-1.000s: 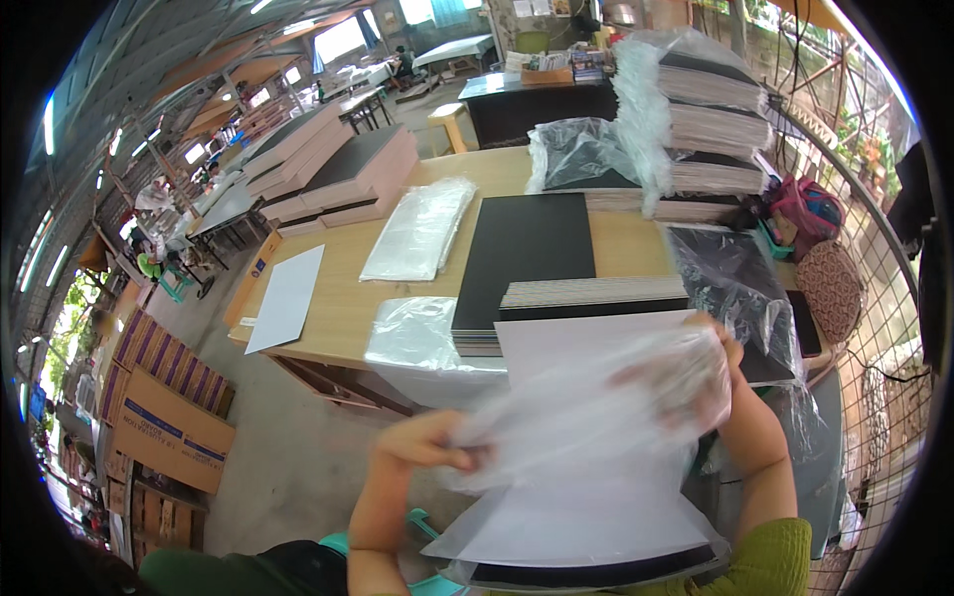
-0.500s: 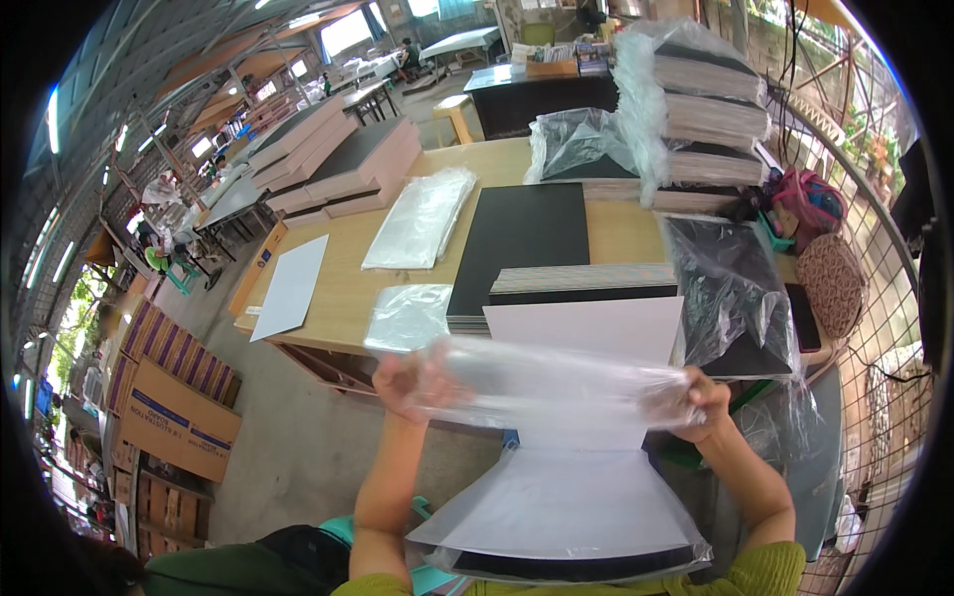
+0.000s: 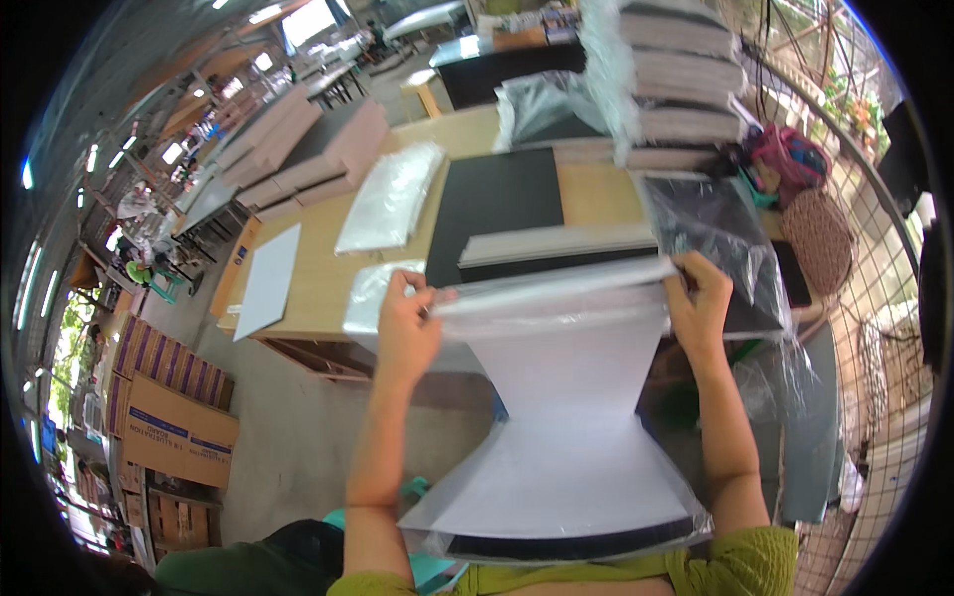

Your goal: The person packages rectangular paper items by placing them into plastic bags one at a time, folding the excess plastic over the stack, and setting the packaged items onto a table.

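Across the lap and out toward the table (image 3: 318, 263), a white board (image 3: 571, 437) lies lengthwise inside a clear bag (image 3: 556, 298); left hand (image 3: 405, 333) and right hand (image 3: 699, 303) each pinch the bag's far mouth, equally near.

A clear plastic bag (image 3: 556, 298) is being stretched wide at its far end, its top edge running nearly level between the left hand (image 3: 405, 333) and the right hand (image 3: 701, 308). Inside it, a white sheet (image 3: 566, 437) is lying over a black board (image 3: 571, 546), which is resting near the person's lap.
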The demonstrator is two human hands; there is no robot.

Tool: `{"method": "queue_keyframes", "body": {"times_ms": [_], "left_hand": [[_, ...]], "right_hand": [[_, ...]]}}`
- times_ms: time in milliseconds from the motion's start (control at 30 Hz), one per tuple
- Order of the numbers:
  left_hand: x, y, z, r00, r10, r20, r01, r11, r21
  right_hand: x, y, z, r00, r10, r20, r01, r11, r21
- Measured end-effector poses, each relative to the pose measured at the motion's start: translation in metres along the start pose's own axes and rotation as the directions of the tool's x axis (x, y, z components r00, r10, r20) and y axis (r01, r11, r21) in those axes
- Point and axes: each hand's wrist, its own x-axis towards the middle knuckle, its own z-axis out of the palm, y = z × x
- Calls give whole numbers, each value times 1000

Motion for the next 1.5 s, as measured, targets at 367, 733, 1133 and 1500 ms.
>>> {"method": "queue_keyframes", "body": {"times_ms": [367,733,1133,1500], "left_hand": [[-48,-77,15,486,-189,853,864,250,-437],[-186,-171,87,318,-145,937,948,22,-318],[-191,-228,158,211,-354,911,976,130,-176],[-188,-218,167,562,-553,615,740,669,-74]], "right_hand": [[-24,15,-46,331,489,807,-918,366,155],[-165,102,-50,312,477,822,-795,605,-49],[-219,179,-14,202,770,605,-889,404,-217],[-277,285,-14,394,841,370,-895,443,-53]]}}
